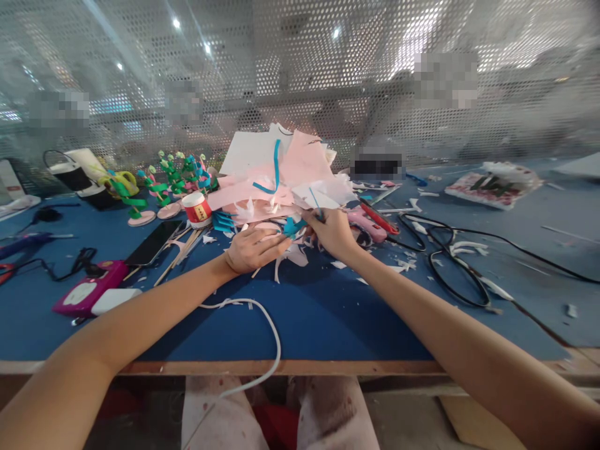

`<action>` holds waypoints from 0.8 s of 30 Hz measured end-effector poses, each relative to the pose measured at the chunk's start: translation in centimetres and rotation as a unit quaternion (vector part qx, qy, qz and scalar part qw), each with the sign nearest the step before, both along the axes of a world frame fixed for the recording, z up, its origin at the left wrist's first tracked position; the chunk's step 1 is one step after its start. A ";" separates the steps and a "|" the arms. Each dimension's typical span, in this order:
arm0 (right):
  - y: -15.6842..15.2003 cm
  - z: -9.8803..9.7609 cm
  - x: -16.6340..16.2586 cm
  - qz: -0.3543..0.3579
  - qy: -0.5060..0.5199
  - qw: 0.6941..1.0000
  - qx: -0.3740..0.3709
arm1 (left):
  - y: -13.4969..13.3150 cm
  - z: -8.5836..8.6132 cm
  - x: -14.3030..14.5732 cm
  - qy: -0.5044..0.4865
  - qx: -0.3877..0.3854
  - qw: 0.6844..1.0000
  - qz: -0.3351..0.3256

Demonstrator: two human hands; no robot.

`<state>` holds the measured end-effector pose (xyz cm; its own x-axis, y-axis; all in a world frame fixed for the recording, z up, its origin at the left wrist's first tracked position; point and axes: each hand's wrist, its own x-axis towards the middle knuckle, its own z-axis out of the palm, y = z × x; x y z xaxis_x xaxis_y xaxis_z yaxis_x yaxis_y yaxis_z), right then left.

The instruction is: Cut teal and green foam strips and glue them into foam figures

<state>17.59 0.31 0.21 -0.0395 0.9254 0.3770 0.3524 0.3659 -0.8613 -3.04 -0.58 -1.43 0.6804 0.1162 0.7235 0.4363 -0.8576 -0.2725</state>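
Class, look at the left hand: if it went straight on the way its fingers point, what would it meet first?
Most likely the teal paper piece near the fingertips of the left hand, then the right hand beyond. Depth is unclear; fingertips and paper may already touch.

Small, angular bright-blue paper piece (294, 227) (exact folds unclear), right between the hands (257, 249) (334, 234).

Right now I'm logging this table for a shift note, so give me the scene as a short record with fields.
Left hand: palm down, beside crumpled blue paper
Right hand: curled near the same paper; grip unclear
Behind hands: pile of pink and white sheets, blue strip on top
Left side: red-and-white cup, dark phone
Right side: pink tool
Surface: blue tabletop, scattered paper scraps
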 end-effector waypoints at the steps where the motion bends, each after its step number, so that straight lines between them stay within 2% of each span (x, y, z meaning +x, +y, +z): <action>1: 0.0 0.0 -0.2 0.010 0.026 0.999 -0.022 | -0.1 0.0 0.1 0.006 0.013 1.000 0.003; 5: 0.0 0.0 -1.0 0.089 0.146 0.977 -0.127 | -0.2 0.1 0.1 0.014 0.076 0.997 0.011; 8: -0.1 0.1 -1.2 0.133 0.193 0.959 -0.158 | -0.1 0.0 0.0 0.004 0.060 0.998 0.014; 11: -0.2 0.3 -1.2 0.141 0.221 0.950 -0.172 | -0.1 -0.1 0.2 -0.012 0.046 0.998 0.029; 15: -0.2 0.3 -1.0 0.141 0.244 0.943 -0.177 | -0.2 -0.1 0.8 -0.081 0.089 0.992 0.023; 18: -0.1 0.1 -1.0 0.159 0.249 0.940 -0.171 | -0.1 0.0 1.1 -0.130 0.115 0.984 0.050; 21: 0.1 -0.2 -0.9 0.170 0.256 0.938 -0.159 | 0.0 0.0 1.2 -0.141 0.127 0.980 0.065; 24: 0.1 -0.4 -1.0 0.173 0.272 0.935 -0.152 | 0.2 0.1 1.1 -0.133 0.109 0.983 0.066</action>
